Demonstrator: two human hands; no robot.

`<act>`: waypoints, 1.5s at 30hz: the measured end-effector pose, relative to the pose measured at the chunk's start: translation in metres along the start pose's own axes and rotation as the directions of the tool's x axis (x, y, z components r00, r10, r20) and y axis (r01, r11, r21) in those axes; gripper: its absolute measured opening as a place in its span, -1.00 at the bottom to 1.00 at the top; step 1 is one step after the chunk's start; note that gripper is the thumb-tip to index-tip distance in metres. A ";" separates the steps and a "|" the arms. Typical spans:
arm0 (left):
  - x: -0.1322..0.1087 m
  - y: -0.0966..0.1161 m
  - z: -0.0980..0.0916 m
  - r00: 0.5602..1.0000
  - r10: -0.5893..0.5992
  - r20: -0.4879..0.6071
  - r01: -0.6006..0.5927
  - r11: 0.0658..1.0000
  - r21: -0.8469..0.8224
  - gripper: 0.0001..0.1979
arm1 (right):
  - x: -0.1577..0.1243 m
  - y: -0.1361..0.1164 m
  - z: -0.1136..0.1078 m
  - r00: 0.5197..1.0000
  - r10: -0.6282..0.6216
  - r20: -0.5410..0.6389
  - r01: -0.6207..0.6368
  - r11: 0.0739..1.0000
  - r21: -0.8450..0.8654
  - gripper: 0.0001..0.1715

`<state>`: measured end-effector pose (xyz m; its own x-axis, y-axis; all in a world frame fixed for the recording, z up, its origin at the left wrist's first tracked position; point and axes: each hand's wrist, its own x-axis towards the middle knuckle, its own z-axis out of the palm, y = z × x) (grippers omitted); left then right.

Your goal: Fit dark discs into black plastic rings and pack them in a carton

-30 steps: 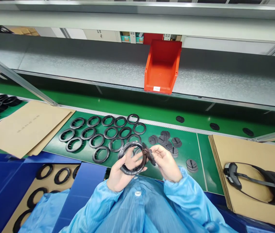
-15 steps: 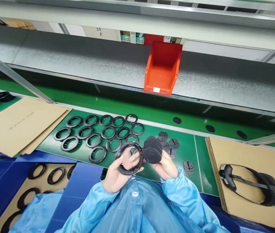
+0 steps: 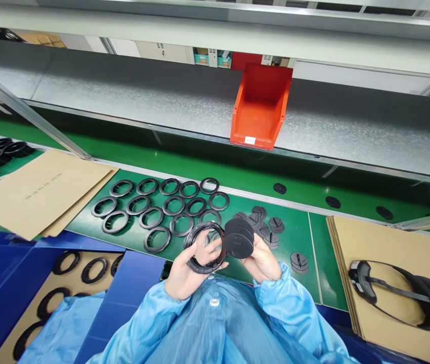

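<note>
My left hand [image 3: 184,273] holds a black ring [image 3: 192,260], its thumb on the near rim and its fingers showing through the opening. My right hand [image 3: 263,260] grips a small stack of black discs [image 3: 239,237], fanned slightly and right beside the ring. Several black rings [image 3: 156,239] lie in loose rows on the green table [image 3: 215,169] beyond my left hand. Past my right hand is a loose pile of dark discs [image 3: 259,212], and a few more discs [image 3: 299,262] sit apart to the right.
An orange bin [image 3: 258,119] stands on the grey shelf [image 3: 131,86]. Cardboard sheets [image 3: 44,192] lie at left, above a blue box [image 3: 124,303] with rings inside. At right a black headset [image 3: 392,293] rests on stacked cardboard [image 3: 370,237].
The view has shifted slightly, moving most things a little to the right. The discs in my right hand are stacked closer together. Both hands keep their hold.
</note>
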<state>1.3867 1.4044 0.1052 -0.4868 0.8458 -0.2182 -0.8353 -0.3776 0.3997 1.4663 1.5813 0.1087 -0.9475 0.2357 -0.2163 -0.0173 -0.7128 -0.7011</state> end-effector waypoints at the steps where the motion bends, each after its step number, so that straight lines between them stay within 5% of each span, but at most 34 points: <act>1: 0.000 0.000 0.000 1.000 -0.002 -0.003 0.002 1.000 0.001 -0.52 | 0.000 0.001 0.000 1.000 0.003 -0.001 -0.003 1.000 0.008 -0.51; 6: 0.001 -0.001 -0.001 1.000 -0.019 0.008 0.019 1.000 -0.003 -0.46 | -0.002 0.003 -0.001 1.000 -0.028 0.000 0.028 0.998 -0.050 -0.61; 10: 0.001 -0.003 -0.002 0.999 -0.032 0.000 0.032 0.999 -0.019 -0.45 | -0.008 0.001 0.001 0.990 -0.135 0.034 0.139 0.945 -0.296 -0.68; 16: 0.000 -0.004 0.002 0.999 -0.038 0.032 0.039 0.998 -0.046 -0.50 | -0.020 -0.007 0.012 0.908 -0.377 0.183 0.379 0.552 -0.743 -0.81; 26: -0.001 -0.003 0.003 0.997 -0.017 0.078 0.024 0.996 -0.091 -0.62 | -0.022 -0.006 0.018 0.828 -0.433 0.358 0.506 0.301 -0.808 -0.84; 40: -0.002 -0.001 0.010 1.000 -0.002 0.029 0.005 0.996 -0.086 -0.62 | -0.021 -0.004 0.017 0.829 -0.406 0.385 0.504 0.244 -0.828 -0.83; 45: -0.002 -0.002 0.007 1.000 0.001 0.005 0.000 0.995 -0.096 -0.59 | -0.023 -0.008 0.020 0.785 -0.448 0.428 0.550 0.184 -0.815 -0.80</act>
<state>1.3909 1.4054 0.1112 -0.4863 0.8472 -0.2138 -0.8558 -0.4125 0.3122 1.4815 1.5685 0.1326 -0.8726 0.2214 0.4353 -0.2635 0.5370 -0.8013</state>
